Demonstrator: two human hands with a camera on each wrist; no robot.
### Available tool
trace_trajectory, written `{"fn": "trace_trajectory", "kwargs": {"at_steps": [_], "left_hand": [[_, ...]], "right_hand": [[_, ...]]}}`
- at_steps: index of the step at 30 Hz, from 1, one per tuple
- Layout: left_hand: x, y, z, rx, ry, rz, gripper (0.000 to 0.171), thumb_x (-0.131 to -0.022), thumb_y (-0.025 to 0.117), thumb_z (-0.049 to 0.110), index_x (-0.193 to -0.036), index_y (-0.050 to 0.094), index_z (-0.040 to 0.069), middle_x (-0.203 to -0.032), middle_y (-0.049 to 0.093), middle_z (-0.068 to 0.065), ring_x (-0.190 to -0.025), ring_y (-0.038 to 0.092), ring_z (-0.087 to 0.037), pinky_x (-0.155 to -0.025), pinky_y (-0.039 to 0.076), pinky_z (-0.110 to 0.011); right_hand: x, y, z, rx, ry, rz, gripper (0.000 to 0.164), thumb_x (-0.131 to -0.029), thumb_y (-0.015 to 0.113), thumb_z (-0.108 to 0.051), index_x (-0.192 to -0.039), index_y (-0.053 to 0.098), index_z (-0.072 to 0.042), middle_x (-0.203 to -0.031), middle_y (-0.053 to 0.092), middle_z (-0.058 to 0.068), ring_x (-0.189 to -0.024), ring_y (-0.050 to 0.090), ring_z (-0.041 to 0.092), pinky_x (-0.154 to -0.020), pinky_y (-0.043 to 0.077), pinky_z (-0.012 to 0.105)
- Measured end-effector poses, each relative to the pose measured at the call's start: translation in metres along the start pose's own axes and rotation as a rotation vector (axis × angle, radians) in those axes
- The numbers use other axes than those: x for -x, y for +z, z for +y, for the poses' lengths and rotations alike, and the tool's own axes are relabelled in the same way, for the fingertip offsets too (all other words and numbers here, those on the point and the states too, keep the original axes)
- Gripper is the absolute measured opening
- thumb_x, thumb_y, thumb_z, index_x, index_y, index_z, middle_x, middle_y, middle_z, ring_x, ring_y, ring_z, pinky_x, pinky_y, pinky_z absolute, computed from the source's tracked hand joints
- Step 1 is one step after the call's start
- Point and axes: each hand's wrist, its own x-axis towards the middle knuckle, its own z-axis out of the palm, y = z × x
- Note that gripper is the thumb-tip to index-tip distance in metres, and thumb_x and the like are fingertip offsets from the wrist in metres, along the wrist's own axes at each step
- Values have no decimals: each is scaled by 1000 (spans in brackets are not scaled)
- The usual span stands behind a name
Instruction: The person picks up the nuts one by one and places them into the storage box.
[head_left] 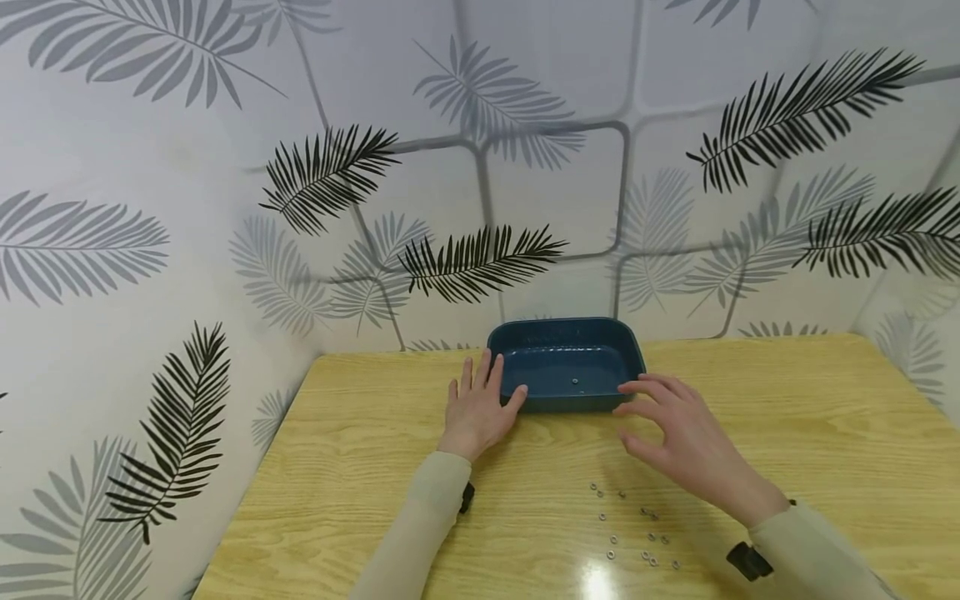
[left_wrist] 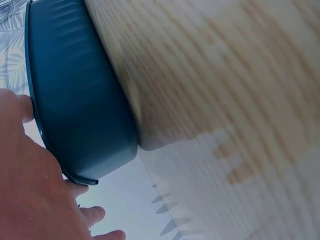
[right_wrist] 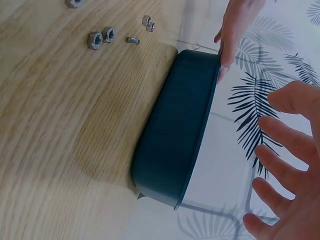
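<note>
Nearest the camera is the right sleeve [head_left: 817, 554], pale and long, with a black wrist unit [head_left: 750, 561] fitted at the cuff. The left sleeve [head_left: 416, 529] enters from the same side of the table and carries a second black wrist unit [head_left: 467, 497], partly hidden.

Left hand [head_left: 480, 414]: positioned at the left end of the blue tray [head_left: 555, 367]. Fingers are extended and spread; the thumb lies against the rim at the near left corner. The grip is flat contact, with nothing clasped.

Right hand [head_left: 682, 429]: raised over the table beside the near right corner of the tray. Grip is released; the fingers are spread and slightly bent, and hold nothing. The right wrist view shows a gap between the fingertips and the tray.

The tray sits upright toward the far edge of the wooden table [head_left: 360, 467], before a wall [head_left: 547, 200] printed with grey and black fronds. One small nut [head_left: 575, 381] lies on the tray floor, near its front wall.

The loose metal nuts [right_wrist: 95, 40] are scattered on the tabletop, on the person's side of the tray, left of the right forearm. Most lie singly; a few are paired closely.
</note>
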Motion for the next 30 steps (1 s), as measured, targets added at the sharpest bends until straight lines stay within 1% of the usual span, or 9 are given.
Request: {"fn": "trace_trajectory", "kwargs": {"at_steps": [8,13,20,24,30], "left_hand": [[-1,1,0,10,15,7,74,-101,32,61,-160,18,18,-165,8,-5,-150,3,-32,-116,11,-57],[-1,1,0,8,15,7,75,-101,31,62,-160,17,19,-165,8,-5,-150,1,-31,-116,11,-57],[-2,3,-1,3,9,1,75,-101,30,63,-160,15,20,-165,6,-4,-150,0,-30,-116,10,-57],[-4,6,-4,12,12,11,75,-101,30,63,-160,17,19,-165,8,-5,-150,1,-30,-116,11,-57],[-6,9,-6,16,12,11,76,-100,28,65,-160,15,21,-165,6,-3,-150,0,-30,-116,11,-57]], "right_hand": [[8,-9,-5,-10,-25,-16,20,-82,78,-21,-102,73,-22,-124,61,2,-122,48,31,-96,36,60],[14,-14,-6,-22,-43,-54,22,-82,79,-21,-103,73,-26,-125,61,-1,-121,48,28,-94,37,59],[25,-16,-1,-7,-97,-95,21,-81,79,-21,-101,73,-26,-128,60,0,-122,47,27,-96,37,57],[30,-16,-1,3,-118,-115,20,-80,79,-22,-100,74,-27,-128,60,-2,-122,48,26,-96,37,56],[36,-18,0,-20,-110,-184,21,-80,80,-22,-99,74,-31,-126,59,-9,-123,48,23,-96,38,56]]}}
